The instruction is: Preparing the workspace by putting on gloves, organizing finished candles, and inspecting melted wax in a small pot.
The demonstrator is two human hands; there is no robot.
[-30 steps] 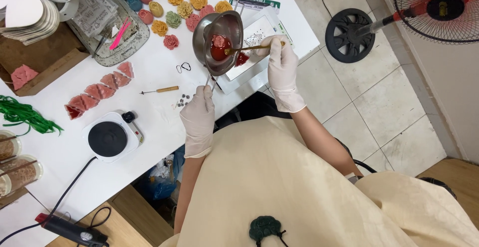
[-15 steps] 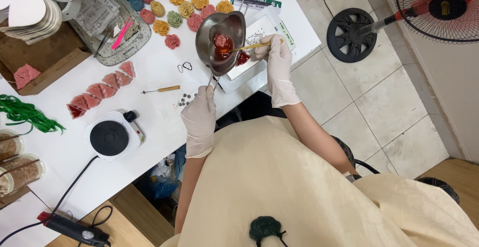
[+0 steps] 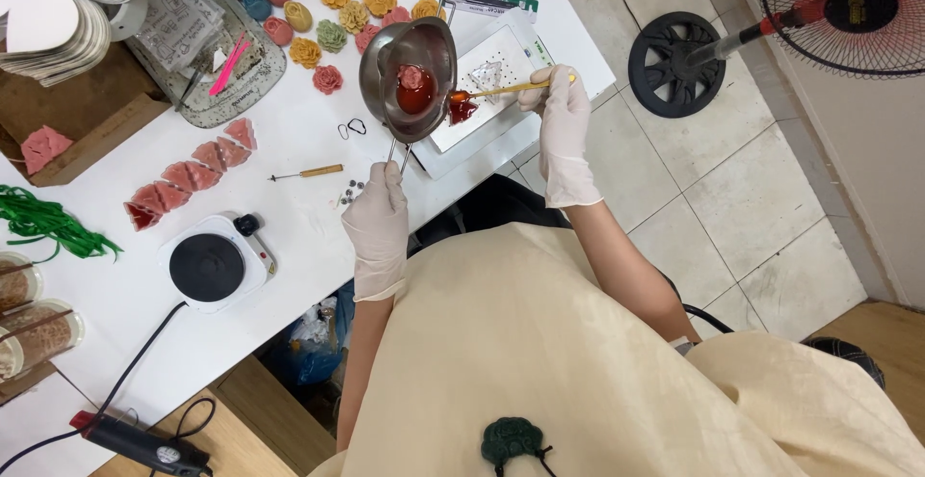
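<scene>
My left hand [image 3: 378,226], in a white glove, grips the wire handle of a small steel melting pot [image 3: 409,80] held above the table. Red liquid and a pink flower-shaped lump lie inside the pot. My right hand [image 3: 562,120], also gloved, holds a thin brass spoon [image 3: 501,89] whose bowl carries red liquid just right of the pot's rim. Under the spoon sits a clear mould [image 3: 482,82] on a white tray [image 3: 501,125].
Coloured flower-shaped pieces [image 3: 332,10] lie at the table's far edge. Pink fan-shaped pieces [image 3: 188,178] and a small electric hotplate [image 3: 212,263] lie to the left. A wooden-handled pick [image 3: 308,172] rests near small metal beads. A standing fan [image 3: 848,5] is on the tiled floor at right.
The spoon has come out of the pot with red liquid and now sits just right of the rim. My right hand has shifted right. The pot has moved slightly left.
</scene>
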